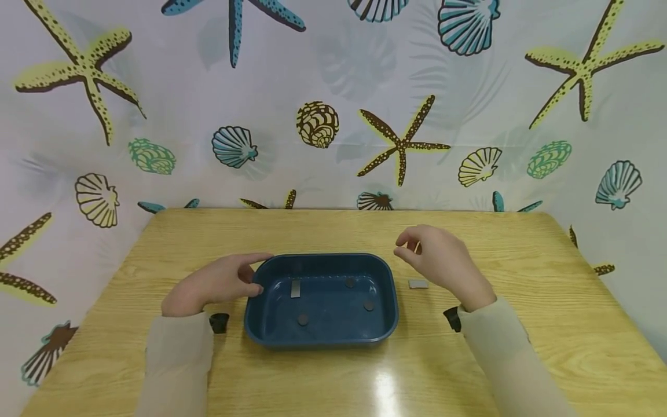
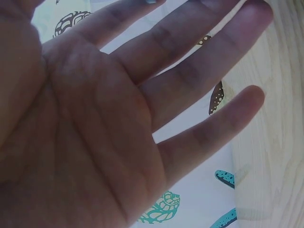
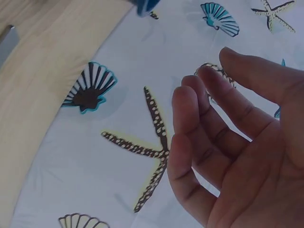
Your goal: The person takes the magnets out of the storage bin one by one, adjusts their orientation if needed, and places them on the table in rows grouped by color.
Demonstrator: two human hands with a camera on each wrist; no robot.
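A blue rectangular tray (image 1: 323, 343) lies on the wooden table, holding a small grey rectangular piece (image 1: 295, 288) and three small dark round discs (image 1: 303, 319). My left hand (image 1: 221, 282) is at the tray's left rim, thumb and a finger touching its edge; the left wrist view shows the fingers spread and straight. To the right of the tray my right hand (image 1: 440, 253) hovers above the table, its fingers loosely bent and holding nothing in the right wrist view. Just below that hand, another small grey rectangular piece (image 1: 418, 284) lies on the tabletop.
The wooden table (image 1: 323, 382) reaches back to a white cloth (image 1: 281, 104) printed with starfish and shells, which also hangs at both sides. Dark straps (image 1: 452, 319) show at both wrists by the sleeve cuffs.
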